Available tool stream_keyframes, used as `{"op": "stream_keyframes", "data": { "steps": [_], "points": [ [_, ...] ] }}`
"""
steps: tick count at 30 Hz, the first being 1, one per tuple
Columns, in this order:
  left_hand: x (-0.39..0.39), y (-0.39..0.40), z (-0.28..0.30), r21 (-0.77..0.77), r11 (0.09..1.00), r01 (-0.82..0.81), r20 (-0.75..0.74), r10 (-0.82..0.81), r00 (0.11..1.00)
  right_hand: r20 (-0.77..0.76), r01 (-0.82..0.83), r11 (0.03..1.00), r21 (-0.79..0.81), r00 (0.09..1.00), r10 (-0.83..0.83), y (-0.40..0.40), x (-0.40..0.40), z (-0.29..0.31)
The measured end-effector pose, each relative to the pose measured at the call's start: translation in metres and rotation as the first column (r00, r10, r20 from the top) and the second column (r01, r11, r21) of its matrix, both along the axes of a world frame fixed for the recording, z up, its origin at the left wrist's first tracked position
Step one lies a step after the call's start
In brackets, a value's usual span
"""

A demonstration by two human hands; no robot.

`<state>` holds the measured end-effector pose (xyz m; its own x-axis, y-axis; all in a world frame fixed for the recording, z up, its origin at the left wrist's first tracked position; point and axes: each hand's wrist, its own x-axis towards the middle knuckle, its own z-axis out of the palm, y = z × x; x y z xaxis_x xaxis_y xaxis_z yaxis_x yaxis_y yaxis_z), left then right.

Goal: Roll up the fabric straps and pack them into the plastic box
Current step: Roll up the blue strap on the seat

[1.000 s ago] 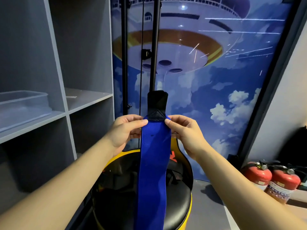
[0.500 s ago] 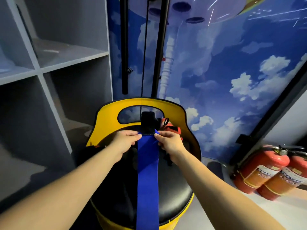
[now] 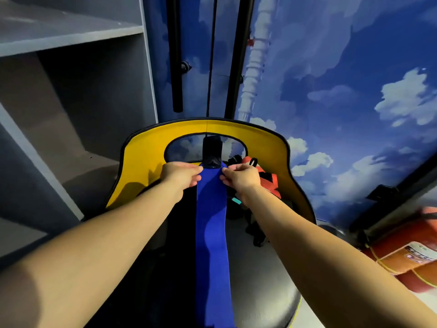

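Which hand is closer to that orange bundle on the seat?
Right. The right hand pinches the blue strap right beside the orange bundle; the left hand pinches the strap's far edge.

We lose the blue strap [image 3: 211, 233] at the bottom edge, so its length is unknown. Both forearms run out of view at the lower corners. The right hand [image 3: 241, 177] covers part of the orange strap pile [image 3: 269, 178]; we can't count the pieces there. The left hand [image 3: 181, 175] has its fingers [image 3: 196, 178] curled over the strap edge, with the tips hidden. The fire extinguisher [image 3: 406, 252] is blurred and cropped on the right, and its label is unreadable. The shelving [image 3: 71, 39] is cut off on the left.
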<state>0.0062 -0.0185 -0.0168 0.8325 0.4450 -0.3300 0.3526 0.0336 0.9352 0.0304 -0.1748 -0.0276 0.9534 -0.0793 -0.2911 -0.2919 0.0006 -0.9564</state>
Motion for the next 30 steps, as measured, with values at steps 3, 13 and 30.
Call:
{"op": "stream_keyframes", "data": {
  "steps": [3, 13, 30],
  "points": [
    [0.023, 0.004, -0.004, 0.027, 0.997, -0.07, 0.028, 0.069, 0.997, 0.002, 0.001, 1.0, 0.024, 1.0, -0.001, 0.011, 0.025, -0.005],
    [0.047, 0.012, -0.035, 0.159, 0.984, -0.08, -0.009, 0.082, 0.997, -0.036, -0.048, 0.999, -0.016, 0.998, 0.047, 0.02, 0.045, -0.029],
    [-0.038, -0.005, -0.007, 0.199, 0.978, 0.065, 0.072, -0.08, 0.994, 0.073, -0.132, 0.974, -0.186, 0.986, 0.148, 0.004, -0.028, -0.002]
  ]
}}
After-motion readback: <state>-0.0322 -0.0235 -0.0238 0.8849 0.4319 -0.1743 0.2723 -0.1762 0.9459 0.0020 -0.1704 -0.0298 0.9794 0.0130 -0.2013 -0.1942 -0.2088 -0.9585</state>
